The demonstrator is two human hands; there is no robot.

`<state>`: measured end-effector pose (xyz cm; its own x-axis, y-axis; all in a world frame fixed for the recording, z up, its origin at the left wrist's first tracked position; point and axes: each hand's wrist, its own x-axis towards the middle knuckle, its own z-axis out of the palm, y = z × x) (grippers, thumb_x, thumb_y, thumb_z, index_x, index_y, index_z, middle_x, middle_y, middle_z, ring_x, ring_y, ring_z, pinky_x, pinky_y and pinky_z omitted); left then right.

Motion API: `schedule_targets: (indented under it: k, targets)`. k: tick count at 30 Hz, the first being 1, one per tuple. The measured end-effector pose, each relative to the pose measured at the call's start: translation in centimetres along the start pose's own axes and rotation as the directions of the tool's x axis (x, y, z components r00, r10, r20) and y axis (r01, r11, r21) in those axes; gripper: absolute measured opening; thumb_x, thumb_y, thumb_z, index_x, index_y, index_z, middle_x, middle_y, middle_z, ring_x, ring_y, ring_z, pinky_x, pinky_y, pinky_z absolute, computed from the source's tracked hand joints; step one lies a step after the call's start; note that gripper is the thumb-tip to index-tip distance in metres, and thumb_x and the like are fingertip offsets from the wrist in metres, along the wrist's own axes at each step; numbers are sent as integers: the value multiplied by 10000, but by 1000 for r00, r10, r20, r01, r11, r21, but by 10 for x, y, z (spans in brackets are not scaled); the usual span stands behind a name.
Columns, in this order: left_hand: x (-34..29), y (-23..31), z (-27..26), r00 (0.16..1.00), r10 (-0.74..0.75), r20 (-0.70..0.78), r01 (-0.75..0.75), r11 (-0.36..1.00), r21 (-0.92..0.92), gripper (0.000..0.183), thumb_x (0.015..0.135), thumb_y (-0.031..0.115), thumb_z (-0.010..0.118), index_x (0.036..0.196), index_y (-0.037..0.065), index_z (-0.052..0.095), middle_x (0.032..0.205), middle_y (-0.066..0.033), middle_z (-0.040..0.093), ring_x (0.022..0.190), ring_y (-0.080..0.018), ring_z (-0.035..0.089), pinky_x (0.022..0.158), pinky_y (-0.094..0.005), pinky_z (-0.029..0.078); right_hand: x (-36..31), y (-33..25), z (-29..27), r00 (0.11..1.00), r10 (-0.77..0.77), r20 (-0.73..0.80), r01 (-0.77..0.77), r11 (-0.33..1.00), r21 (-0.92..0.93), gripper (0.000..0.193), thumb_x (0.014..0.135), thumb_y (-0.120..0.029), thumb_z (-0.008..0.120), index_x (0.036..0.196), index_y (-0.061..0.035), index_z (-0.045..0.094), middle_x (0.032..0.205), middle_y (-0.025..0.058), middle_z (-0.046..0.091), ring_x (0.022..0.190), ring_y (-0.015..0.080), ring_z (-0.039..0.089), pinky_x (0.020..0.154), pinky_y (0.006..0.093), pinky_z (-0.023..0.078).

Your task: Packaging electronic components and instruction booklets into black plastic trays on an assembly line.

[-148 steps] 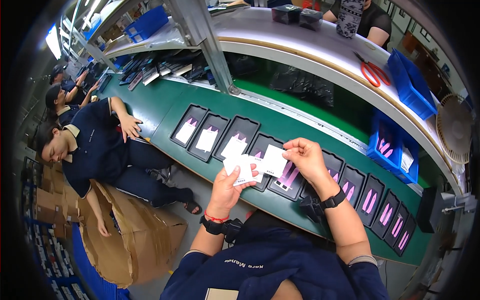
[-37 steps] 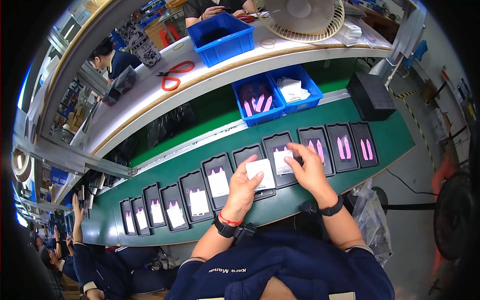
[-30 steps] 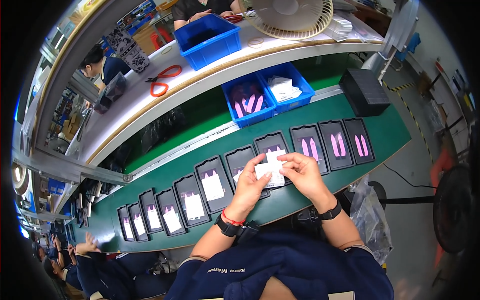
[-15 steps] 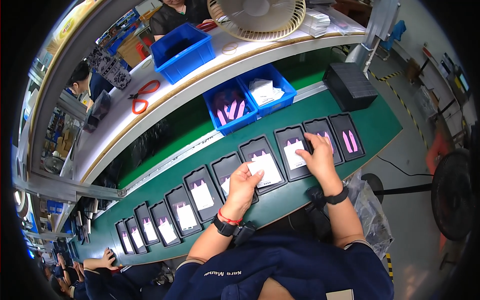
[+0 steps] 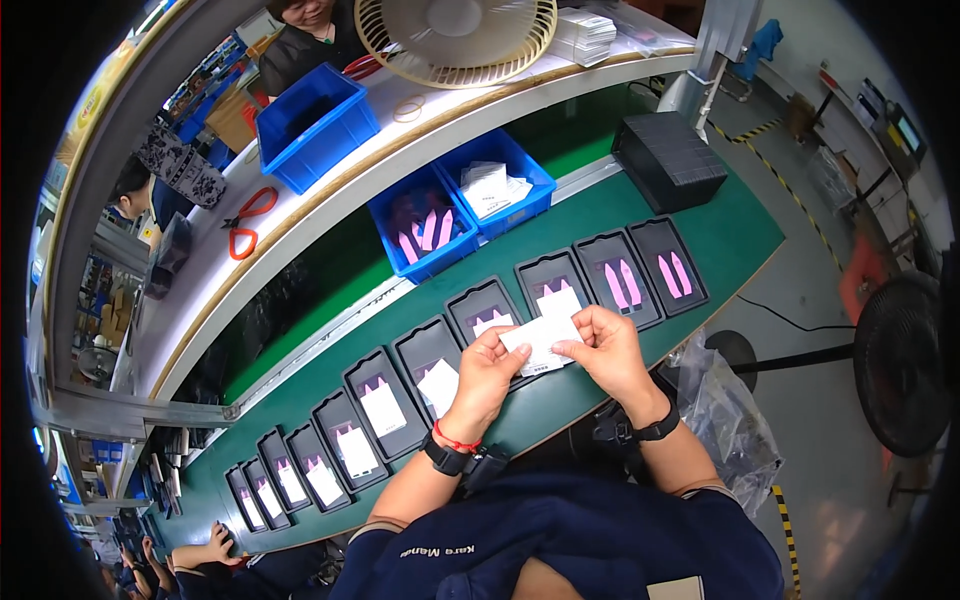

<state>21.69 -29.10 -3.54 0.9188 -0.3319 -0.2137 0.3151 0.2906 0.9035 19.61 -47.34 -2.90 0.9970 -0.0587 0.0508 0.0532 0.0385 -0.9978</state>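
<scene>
Both my hands grip a small stack of white cards (image 5: 541,338) above the row of trays. My left hand (image 5: 484,378) pinches its left edge between thumb and fingers, and my right hand (image 5: 609,352) pinches the right edge. Just beyond is a shallow black tray (image 5: 463,297) with pink strips and a white card in it. To its right, another black tray (image 5: 530,274) holds a white card (image 5: 558,303) over pink pieces, partly behind the held cards. Two trays at the right end show only pairs of pink strips (image 5: 622,284).
More black trays with cards (image 5: 383,408) run leftward along the green table (image 5: 480,455). Behind stand blue bins of pink strips (image 5: 422,262) and white cards (image 5: 493,190), plus a stack of black trays (image 5: 670,160). Red-handled cutters (image 5: 245,222) lie on the shelf. A co-worker's hand (image 5: 218,545) rests far left.
My right hand has left the tray on the right and moved left to the cards my left hand holds. The cards are now lifted and held between both hands.
</scene>
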Motion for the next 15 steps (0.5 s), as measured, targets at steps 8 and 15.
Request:
schedule_targets:
  k: [8,15]
  targets:
    - [1,2,-1,996,30,-81,-31,999,-18,217,855,-42,572,1068,-34,532,990,-116,642,897,-145,620,810,-260,496,39,2,-73,939,-81,-334,-54,925,-376,159,770,-44,691,894,32,627,733,56,644,657,107,598,608,250,465]
    - [-2,3,11,998,62,1,-62,997,38,260,863,-57,545,1121,-49,519,1024,-124,637,928,-143,613,825,-254,486,5,-6,-21,993,-106,56,117,965,-234,177,834,-96,636,954,34,631,854,82,643,772,142,582,687,270,462]
